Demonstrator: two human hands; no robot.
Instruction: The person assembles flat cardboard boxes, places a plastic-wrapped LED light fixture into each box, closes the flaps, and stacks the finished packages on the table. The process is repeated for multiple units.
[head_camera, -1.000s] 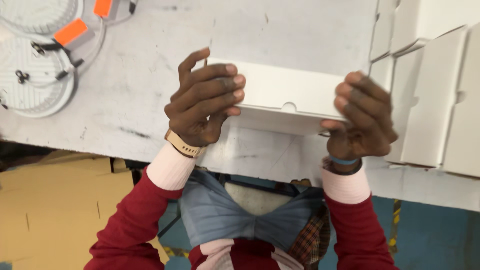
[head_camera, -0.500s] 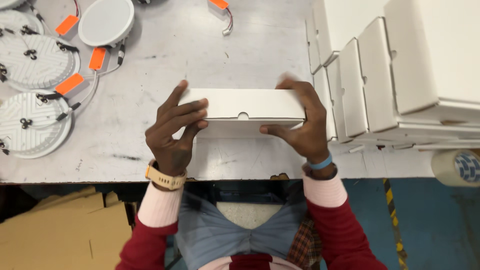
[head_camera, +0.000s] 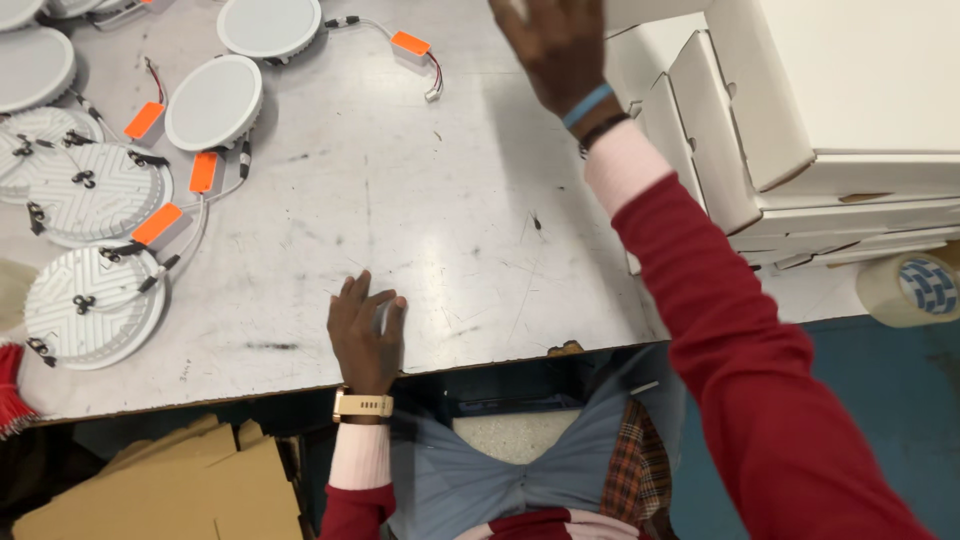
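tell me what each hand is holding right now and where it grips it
Nothing is held. The left hand lies flat on the grey table, empty. The right hand reaches toward the stacked white boxes, its fingertips cut off by the frame edge.

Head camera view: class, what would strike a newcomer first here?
The right hand stretches far across the grey table toward stacked white boxes on the right. The left hand lies flat near the table's front edge. Round white lamps with orange tags crowd the left.
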